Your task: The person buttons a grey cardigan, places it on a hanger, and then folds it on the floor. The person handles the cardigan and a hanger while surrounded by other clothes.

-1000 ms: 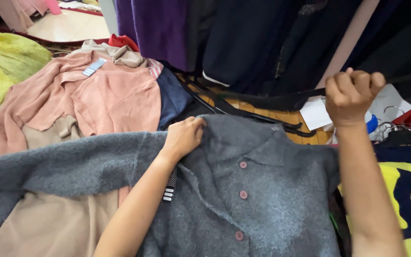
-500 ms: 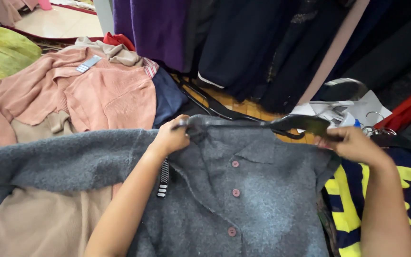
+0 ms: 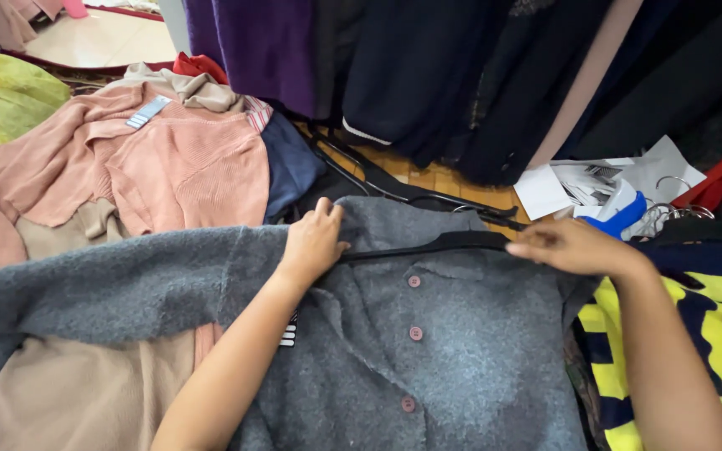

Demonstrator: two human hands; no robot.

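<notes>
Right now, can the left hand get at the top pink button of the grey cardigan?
Probably yes. The left hand rests on the grey cardigan near its collar, and the top pink button lies uncovered just beside it. The black hanger runs above the button, not over it.

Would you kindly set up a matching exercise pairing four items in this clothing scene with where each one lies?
1. grey fuzzy buttoned cardigan
2. black plastic hanger
3. pink knit sweater
4. yellow and navy striped garment

A. far left, behind
B. under both hands
C. far right
D. across the cardigan's collar

Pairs: 1-B, 2-D, 3-A, 4-C
</notes>
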